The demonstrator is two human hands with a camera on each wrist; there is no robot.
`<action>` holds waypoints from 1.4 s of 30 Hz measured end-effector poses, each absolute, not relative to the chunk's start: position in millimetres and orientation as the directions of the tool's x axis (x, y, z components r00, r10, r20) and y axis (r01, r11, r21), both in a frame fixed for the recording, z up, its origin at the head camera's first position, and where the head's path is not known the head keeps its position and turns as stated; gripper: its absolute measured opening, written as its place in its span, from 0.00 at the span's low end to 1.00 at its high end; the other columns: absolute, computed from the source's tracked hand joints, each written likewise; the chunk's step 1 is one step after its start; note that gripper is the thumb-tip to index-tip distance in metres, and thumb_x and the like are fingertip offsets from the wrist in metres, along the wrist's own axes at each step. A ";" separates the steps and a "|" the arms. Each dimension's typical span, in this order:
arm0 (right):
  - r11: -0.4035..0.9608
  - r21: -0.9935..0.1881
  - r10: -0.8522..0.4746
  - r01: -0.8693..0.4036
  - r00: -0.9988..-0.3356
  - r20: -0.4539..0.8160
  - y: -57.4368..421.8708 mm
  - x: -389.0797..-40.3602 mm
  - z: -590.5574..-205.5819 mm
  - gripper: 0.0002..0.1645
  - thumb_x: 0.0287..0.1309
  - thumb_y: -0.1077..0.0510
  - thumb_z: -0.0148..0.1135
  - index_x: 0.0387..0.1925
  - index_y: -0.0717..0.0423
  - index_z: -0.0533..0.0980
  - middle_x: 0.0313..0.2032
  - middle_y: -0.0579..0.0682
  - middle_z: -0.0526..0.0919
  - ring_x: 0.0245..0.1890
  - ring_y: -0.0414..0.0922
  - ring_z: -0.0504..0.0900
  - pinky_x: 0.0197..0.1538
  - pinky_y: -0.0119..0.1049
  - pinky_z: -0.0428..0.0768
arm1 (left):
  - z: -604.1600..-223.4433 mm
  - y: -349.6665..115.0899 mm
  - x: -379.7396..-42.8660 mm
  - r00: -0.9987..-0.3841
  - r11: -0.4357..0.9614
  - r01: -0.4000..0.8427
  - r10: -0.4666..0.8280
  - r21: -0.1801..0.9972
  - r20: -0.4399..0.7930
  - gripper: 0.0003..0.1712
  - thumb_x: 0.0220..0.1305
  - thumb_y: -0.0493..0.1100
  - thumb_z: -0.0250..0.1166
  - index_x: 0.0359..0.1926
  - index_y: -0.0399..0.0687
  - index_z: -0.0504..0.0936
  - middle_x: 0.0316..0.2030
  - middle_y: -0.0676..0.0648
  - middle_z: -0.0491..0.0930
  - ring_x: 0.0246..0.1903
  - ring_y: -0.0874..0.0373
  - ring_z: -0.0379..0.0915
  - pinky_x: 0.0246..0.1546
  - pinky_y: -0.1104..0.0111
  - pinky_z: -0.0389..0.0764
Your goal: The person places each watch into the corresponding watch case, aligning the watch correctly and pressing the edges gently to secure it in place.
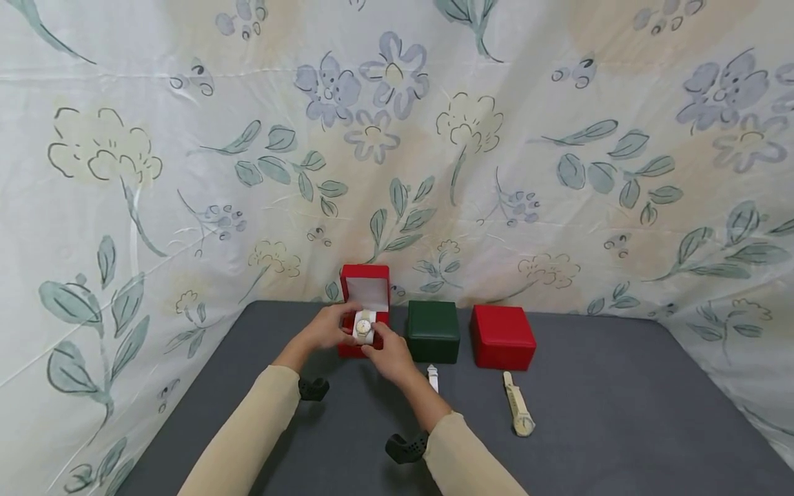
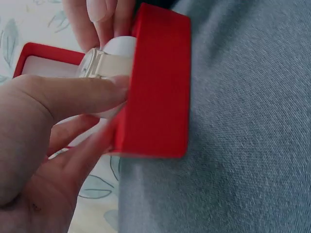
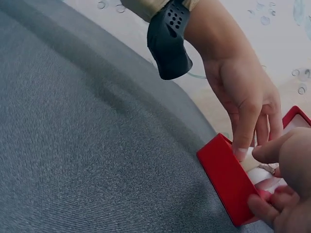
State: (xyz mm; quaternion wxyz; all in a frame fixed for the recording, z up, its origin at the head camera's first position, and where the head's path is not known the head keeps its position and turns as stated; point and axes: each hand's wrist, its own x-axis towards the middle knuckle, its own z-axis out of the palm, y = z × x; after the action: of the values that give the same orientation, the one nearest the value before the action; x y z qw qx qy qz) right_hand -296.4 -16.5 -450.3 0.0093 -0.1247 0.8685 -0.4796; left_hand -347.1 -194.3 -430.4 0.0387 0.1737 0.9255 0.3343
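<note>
A wristwatch with a cream strap is wrapped round a white cushion in an open red watch box, whose lid stands upright. My left hand holds the cushioned watch from the left, its thumb on the strap by the box's front wall. From the other side my right hand holds it too, with fingers near the box corner in the right wrist view. Fingers hide part of the cushion and the box's inside.
A closed green box and a closed red box stand to the right on the grey table. A cream watch lies before the red box. A white strap shows partly behind my right arm. Patterned cloth hangs behind.
</note>
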 end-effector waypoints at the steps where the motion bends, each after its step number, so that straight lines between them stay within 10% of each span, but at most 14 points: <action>1: 0.542 -0.814 -0.224 -0.208 -0.970 0.099 -17.1 -297.0 -450.3 0.33 0.61 0.56 0.62 0.66 0.61 0.67 0.69 0.61 0.66 0.66 0.58 0.68 0.64 0.57 0.71 | -430.8 -193.9 -347.1 -0.939 0.736 0.295 0.342 0.609 0.042 0.39 0.51 0.36 0.72 0.66 0.47 0.71 0.59 0.39 0.75 0.54 0.45 0.73 0.54 0.52 0.79; 13: 0.637 -0.740 -0.228 -0.216 -0.970 0.086 -18.1 -297.9 -450.8 0.39 0.60 0.54 0.62 0.69 0.65 0.62 0.73 0.63 0.54 0.73 0.59 0.55 0.69 0.57 0.64 | -443.9 -186.3 -347.0 -0.926 0.754 0.349 0.370 0.557 0.079 0.34 0.62 0.40 0.61 0.69 0.42 0.65 0.71 0.37 0.58 0.68 0.39 0.57 0.66 0.42 0.63; 24: 0.504 -0.857 -0.078 -0.108 -0.994 0.080 -16.4 -293.6 -457.7 0.46 0.60 0.57 0.63 0.72 0.65 0.52 0.67 0.63 0.65 0.64 0.57 0.69 0.62 0.56 0.73 | -411.5 -184.6 -358.9 -0.993 0.492 -0.038 -0.117 0.870 0.023 0.31 0.72 0.60 0.48 0.65 0.45 0.68 0.61 0.39 0.71 0.57 0.45 0.71 0.55 0.53 0.77; 31: 0.492 -0.865 -0.113 -0.097 -0.992 0.047 -21.2 -290.8 -463.1 0.46 0.61 0.56 0.63 0.72 0.65 0.51 0.67 0.62 0.66 0.62 0.56 0.70 0.60 0.55 0.76 | -385.0 -181.0 -376.8 -0.978 0.330 -0.209 -0.084 0.920 -0.192 0.50 0.61 0.79 0.39 0.71 0.49 0.59 0.67 0.38 0.63 0.63 0.37 0.63 0.59 0.42 0.71; 42: 0.467 -0.872 -0.107 -0.146 -0.988 0.108 -15.0 -298.8 -464.0 0.37 0.61 0.56 0.61 0.68 0.60 0.59 0.56 0.59 0.77 0.53 0.53 0.78 0.53 0.51 0.79 | -393.9 -175.6 -386.3 -0.964 0.278 -0.243 0.036 0.929 -0.263 0.46 0.67 0.73 0.39 0.75 0.52 0.46 0.71 0.34 0.53 0.66 0.27 0.54 0.56 0.31 0.66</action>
State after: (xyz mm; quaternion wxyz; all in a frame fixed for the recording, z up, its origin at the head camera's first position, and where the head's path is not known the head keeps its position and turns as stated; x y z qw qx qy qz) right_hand -298.8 -15.0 -464.0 -0.0191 -0.0740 0.8561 -0.5111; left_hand -386.3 -175.6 -393.9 0.1170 -0.0654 0.7909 0.5971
